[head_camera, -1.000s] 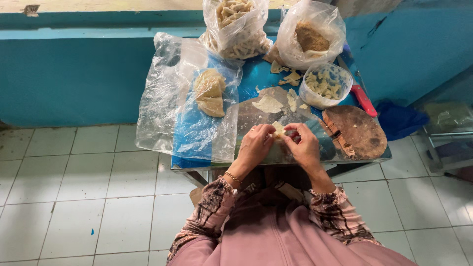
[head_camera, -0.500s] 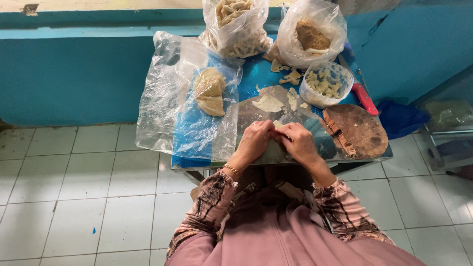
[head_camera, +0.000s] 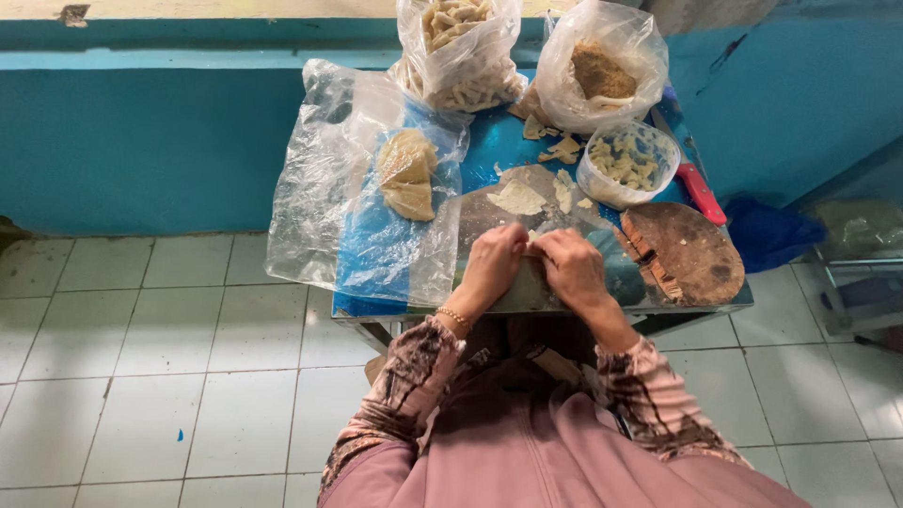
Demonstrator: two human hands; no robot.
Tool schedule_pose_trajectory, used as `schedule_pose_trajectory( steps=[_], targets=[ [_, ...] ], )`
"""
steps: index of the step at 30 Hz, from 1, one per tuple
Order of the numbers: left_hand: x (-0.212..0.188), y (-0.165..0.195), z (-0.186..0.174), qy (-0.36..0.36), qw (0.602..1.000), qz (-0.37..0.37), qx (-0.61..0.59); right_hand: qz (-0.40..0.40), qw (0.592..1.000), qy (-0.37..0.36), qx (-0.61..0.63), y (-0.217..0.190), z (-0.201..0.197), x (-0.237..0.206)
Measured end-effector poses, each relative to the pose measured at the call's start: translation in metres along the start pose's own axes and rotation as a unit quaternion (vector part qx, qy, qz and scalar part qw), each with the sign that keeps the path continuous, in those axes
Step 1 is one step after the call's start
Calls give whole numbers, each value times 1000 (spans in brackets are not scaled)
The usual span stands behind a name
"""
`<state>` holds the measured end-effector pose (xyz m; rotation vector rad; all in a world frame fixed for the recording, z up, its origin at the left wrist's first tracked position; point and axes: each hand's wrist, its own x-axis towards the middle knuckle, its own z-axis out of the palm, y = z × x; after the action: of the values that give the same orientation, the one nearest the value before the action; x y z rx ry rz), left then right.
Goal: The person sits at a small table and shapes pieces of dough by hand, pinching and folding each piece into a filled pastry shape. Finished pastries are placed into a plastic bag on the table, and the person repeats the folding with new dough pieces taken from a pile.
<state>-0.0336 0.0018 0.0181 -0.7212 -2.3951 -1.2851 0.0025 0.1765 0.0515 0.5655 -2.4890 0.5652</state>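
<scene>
I'm seeing my left hand and right hand closing in tighter than a moment ago, fingers pinching together on a small pale dough piece at the table's near edge. Just beyond, a flat wrapper is lying loose beside the round wooden board. Farther back, a clear tub of filling and two bulging clear bags are crowding the blue wall.

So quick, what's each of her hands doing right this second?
Left hand: fingers curled shut, pinching a small pale dough piece from its side.
Right hand: also curled shut on the same piece, meeting the left over the table.
</scene>
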Motion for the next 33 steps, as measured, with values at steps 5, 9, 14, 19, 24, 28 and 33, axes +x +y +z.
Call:
schedule_pose_trajectory(
  steps=[5,9,14,19,24,28,33],
  targets=[
    [-7,1,-1,11,998,58,0,-5,1000,21,12,-9,-6,-1],
    [-15,9,4,2,999,40,13,-17,1000,18,9,-4,-9,-6],
    [-19,13,8,1,1000,-10,27,96,987,-72,106,10,-9,-9],
    [3,7,4,-34,997,-61,41,94,989,-51,105,9,-8,-6],
    [1,14,1,-9,996,-86,12,-35,999,22,-19,-7,-12,-19],
    [-15,22,0,43,999,-3,9,13,999,-32,35,4,-11,-3],
    [-18,20,4,30,998,18,59,75,985,-117,107,19,-8,16]
  ],
)
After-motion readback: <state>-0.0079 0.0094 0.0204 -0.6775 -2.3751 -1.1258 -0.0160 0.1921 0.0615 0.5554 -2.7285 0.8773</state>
